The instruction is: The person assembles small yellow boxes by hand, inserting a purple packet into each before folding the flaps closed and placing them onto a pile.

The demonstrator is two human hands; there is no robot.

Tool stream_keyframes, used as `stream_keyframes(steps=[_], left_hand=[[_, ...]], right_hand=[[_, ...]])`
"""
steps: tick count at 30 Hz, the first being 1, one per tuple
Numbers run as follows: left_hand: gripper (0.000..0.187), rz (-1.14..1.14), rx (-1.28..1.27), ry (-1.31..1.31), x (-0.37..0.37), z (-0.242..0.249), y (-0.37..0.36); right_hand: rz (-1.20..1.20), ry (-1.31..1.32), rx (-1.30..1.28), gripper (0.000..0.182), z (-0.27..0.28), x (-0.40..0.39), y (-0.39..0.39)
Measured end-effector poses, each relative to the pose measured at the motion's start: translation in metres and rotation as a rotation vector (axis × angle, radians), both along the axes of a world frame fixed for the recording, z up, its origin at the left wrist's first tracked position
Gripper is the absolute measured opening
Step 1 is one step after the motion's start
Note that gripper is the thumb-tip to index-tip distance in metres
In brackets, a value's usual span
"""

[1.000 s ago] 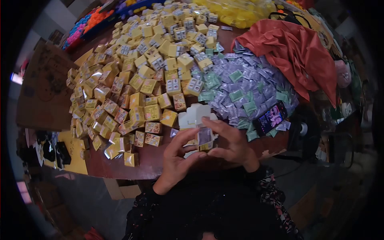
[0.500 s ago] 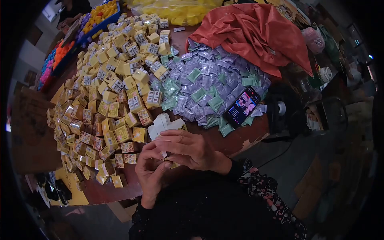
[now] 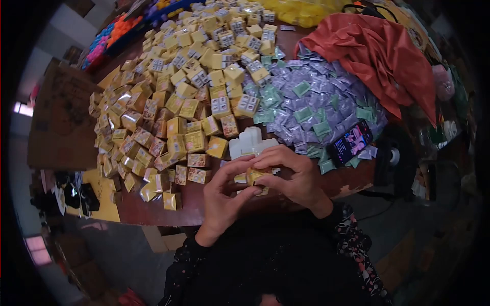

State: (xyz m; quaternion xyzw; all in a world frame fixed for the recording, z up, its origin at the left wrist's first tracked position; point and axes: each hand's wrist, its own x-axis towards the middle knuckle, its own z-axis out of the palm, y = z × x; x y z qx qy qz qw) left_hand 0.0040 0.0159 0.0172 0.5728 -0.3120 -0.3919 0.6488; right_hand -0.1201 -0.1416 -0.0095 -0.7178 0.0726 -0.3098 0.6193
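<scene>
Between my two hands, near the front edge of the table, is a small yellow box [image 3: 258, 176]. My left hand [image 3: 224, 191] pinches its left side with thumb and fingers. From the right, my right hand [image 3: 293, 176] grips the same box, its fingers curled over the top. Fingers hide much of the box. Just beyond them lie flat white unfolded cartons [image 3: 250, 142]. A large heap of small yellow boxes [image 3: 194, 140] spreads to the left and back. Right of it is a pile of purple and green sachets [image 3: 306, 109].
A lit phone [image 3: 352, 143] rests on the sachets' near right side. Red cloth [image 3: 372, 56] covers the back right. Behind are a yellow bag [image 3: 306, 11] and colourful small pieces [image 3: 122, 30] in a blue tray. A cardboard box [image 3: 64, 117] stands at far left.
The camera view has turned, so the table contents appear farther right. My fingers have shifted from a white-flapped carton to both gripping the sides of a yellow box.
</scene>
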Motion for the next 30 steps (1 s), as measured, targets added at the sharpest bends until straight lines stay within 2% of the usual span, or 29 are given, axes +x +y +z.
stream_keyframes(steps=[6, 12, 17, 23, 24, 25, 26, 28, 29, 30], left_hand=[[0.051, -0.034, 0.048, -0.016, 0.001, 0.002, 0.003], [0.043, -0.017, -0.038, 0.032, 0.0, -0.007, 0.004], [0.031, 0.013, -0.122, 0.006, -0.002, -0.011, 0.005], [0.023, 0.039, -0.018, -0.113, 0.002, -0.016, 0.01], [0.021, 0.062, -0.02, -0.108, 0.003, -0.016, 0.011], [0.02, 0.096, -0.024, -0.116, 0.004, -0.014, 0.009], [0.019, 0.168, -0.091, -0.031, 0.007, -0.009, 0.006], [0.021, 0.311, -0.054, -0.463, 0.046, 0.01, 0.015], [0.02, 0.457, -0.051, -0.585, 0.066, 0.024, 0.019], [0.018, 0.617, -0.016, -0.748, 0.092, 0.035, 0.023]], right_hand=[[0.007, 0.07, 0.289, 0.017, 0.002, 0.0, 0.006], [-0.008, -0.011, -0.015, 0.012, -0.003, 0.003, 0.003], [-0.004, -0.137, -0.207, 0.016, -0.004, 0.006, 0.001], [0.013, -0.106, -0.421, 0.017, 0.001, 0.0, -0.003], [0.022, -0.116, -0.459, 0.018, 0.003, 0.004, -0.004], [0.063, -0.109, -0.52, 0.027, 0.002, 0.004, -0.01], [0.01, -0.101, -0.474, 0.032, 0.004, 0.004, -0.011], [-0.142, -0.12, -0.166, 0.04, 0.009, 0.005, 0.001], [-0.242, -0.129, 0.093, 0.042, 0.008, 0.004, 0.005], [-0.253, -0.087, 0.096, 0.041, 0.004, 0.001, -0.002]])
